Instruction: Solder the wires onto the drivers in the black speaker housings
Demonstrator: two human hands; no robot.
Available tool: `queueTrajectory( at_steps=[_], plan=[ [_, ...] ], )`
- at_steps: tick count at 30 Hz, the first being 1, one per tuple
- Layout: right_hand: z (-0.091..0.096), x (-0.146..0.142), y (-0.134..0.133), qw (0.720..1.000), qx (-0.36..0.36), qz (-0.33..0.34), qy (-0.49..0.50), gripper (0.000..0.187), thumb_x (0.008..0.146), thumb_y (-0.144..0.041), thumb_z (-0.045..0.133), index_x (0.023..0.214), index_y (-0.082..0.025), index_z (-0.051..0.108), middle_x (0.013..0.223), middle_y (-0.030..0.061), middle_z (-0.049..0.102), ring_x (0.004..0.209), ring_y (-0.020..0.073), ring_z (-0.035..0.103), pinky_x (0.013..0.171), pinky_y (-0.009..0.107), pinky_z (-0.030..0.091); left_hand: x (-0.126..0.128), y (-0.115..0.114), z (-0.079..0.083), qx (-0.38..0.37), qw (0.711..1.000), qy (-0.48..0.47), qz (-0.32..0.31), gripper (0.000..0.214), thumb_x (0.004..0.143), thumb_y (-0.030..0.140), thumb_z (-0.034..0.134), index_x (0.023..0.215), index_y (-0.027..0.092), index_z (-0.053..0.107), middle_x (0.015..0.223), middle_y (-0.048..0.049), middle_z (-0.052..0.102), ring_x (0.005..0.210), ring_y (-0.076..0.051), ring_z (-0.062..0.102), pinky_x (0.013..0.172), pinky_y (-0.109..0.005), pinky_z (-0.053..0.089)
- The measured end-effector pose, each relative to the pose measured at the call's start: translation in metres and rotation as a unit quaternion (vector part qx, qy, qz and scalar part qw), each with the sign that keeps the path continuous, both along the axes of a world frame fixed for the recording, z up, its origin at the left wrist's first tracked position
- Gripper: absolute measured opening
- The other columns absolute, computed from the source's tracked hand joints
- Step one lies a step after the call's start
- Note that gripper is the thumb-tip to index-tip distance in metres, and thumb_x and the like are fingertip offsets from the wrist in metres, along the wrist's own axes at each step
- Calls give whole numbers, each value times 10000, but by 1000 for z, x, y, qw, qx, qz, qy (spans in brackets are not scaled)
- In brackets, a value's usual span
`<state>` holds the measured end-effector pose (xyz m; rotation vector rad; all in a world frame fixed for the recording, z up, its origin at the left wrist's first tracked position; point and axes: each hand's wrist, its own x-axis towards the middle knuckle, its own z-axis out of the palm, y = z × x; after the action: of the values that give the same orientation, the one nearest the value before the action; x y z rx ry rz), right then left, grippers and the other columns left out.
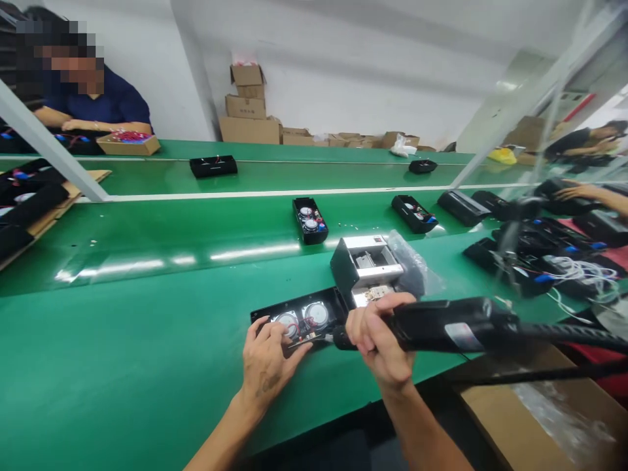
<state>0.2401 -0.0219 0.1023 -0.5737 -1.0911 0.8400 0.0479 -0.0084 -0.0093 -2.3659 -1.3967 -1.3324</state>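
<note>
A black rectangular plastic housing (299, 324) lies open on the green belt tabletop (122, 340), its long axis running across the belt and rising slightly to the right. Two round metal-faced components (301, 315) and thin red wires sit inside it. Its far end butts against a black-and-white open casing (366, 268) with a pale metal interior, beside a crumpled clear plastic bag (407, 265).

The left hand (267, 366) rests on the housing, its fingers (260, 330) curled down near the round components; whether they pinch anything, I cannot tell. The right hand (380, 337) wraps firmly around a black electric screwdriver (451, 325), whose long body lies nearly level, its tip pointing left at the housing and its cable trailing right.

Another black housing (310, 220) stands farther up the belt, a cardboard box (530, 418) sits at lower right, and a co-worker's hand (579, 191) reaches among black units on the right.
</note>
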Motion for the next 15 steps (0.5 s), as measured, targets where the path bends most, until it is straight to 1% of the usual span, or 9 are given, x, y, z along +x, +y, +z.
queueTrajectory(
  at_steps=[3,5,9,13,15],
  plan=[
    [-9,-29,0,998,9,65,-12,165,1024,-241,608,1125,-316,501,587,-118,458,432,97,433,471,243,416,0,-1,1,-10,1000,0,-2,276,953,413,716,965,219,519,695,58,656,661,-173,676,1017,-463,501],
    [-15,-41,4,996,-5,80,-37,180,1022,-255,624,1130,-307,490,599,-116,465,449,100,450,479,249,416,-1,0,1,-16,1000,-1,-7,213,962,346,684,956,222,511,703,58,659,667,-168,675,1020,-457,496],
    [-20,-52,12,994,-41,55,-89,214,993,-368,681,1059,-285,495,596,-106,462,471,117,464,500,283,443,-3,2,2,-1,1000,1,-13,145,961,276,640,919,229,509,707,43,664,683,-174,679,998,-436,508],
    [-25,-58,17,991,-76,40,-101,281,956,-470,712,1024,-285,512,615,-84,474,499,134,488,526,311,480,-2,3,5,27,1000,5,-12,142,997,303,590,899,239,509,646,54,608,618,-170,638,955,-422,530],
    [-29,-60,18,989,-91,45,-107,295,944,-485,720,1033,-289,519,629,-75,481,510,142,497,531,321,492,-2,4,6,33,999,7,-14,125,1015,324,566,933,237,530,675,39,639,643,-177,655,946,-428,533]
  ],
)
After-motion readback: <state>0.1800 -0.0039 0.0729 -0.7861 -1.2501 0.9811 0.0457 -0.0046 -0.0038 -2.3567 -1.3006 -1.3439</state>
